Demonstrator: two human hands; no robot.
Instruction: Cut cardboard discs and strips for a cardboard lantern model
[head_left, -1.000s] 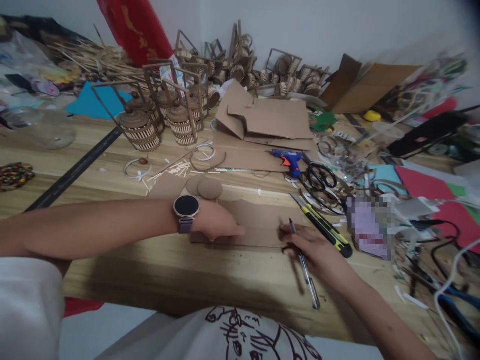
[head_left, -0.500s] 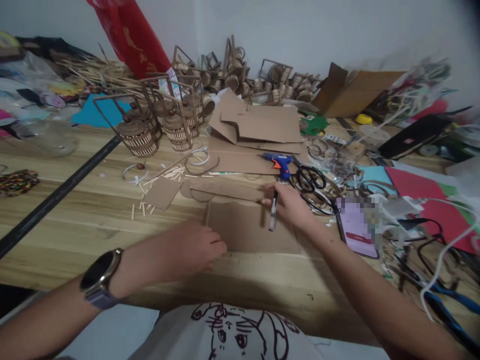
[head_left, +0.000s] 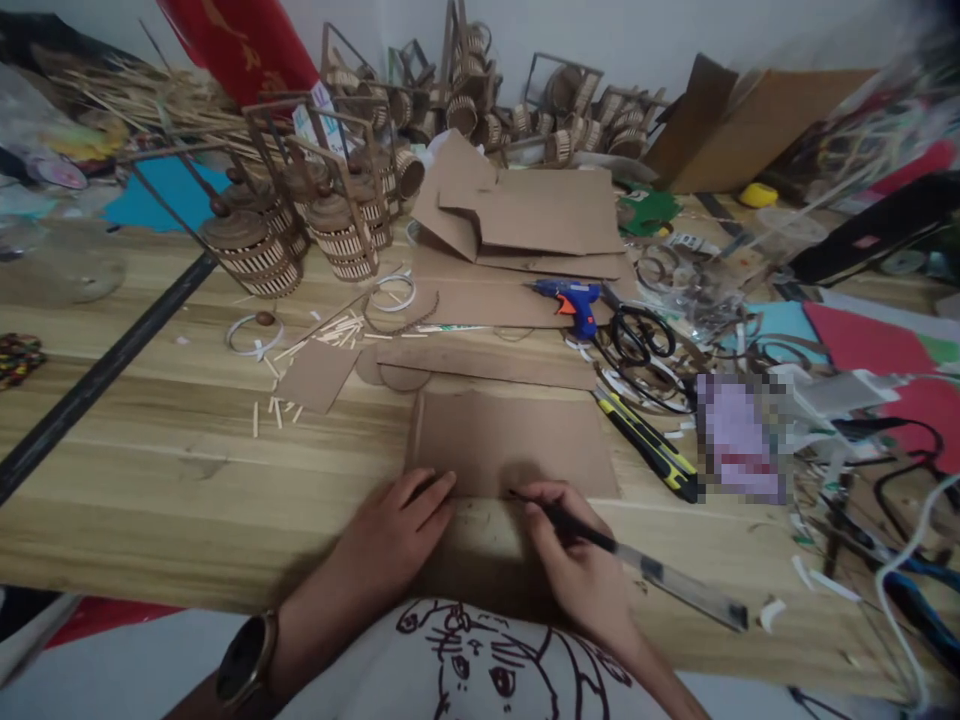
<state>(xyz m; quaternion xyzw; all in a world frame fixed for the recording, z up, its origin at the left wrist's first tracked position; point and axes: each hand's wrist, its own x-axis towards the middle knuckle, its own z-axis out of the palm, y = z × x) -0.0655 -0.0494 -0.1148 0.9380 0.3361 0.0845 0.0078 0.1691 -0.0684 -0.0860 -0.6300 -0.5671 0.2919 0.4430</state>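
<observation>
A flat rectangle of brown cardboard (head_left: 502, 435) lies on the wooden table in front of me. My left hand (head_left: 409, 520) rests with its fingers stretched over the cardboard's lower left corner. Pinched in my right hand (head_left: 577, 555) is a pen (head_left: 675, 590) with a black grip and a clear barrel. Its tip is at the cardboard's near edge; whether it touches cannot be made out. A yellow and black utility knife (head_left: 649, 445) lies along the cardboard's right side. Beyond the far edge is a long cardboard strip (head_left: 480, 370).
A blue glue gun (head_left: 574, 302) with a black cord lies behind the strip. Folded cardboard (head_left: 551, 215) is stacked further back. Small slatted baskets with handles (head_left: 251, 250) stand at left. A phone (head_left: 742, 440), cords and scraps crowd the right side.
My right hand has come back from the far edge to the near edge, turning the pen tip toward the cardboard. My left hand has settled on the corner. The utility knife now shows.
</observation>
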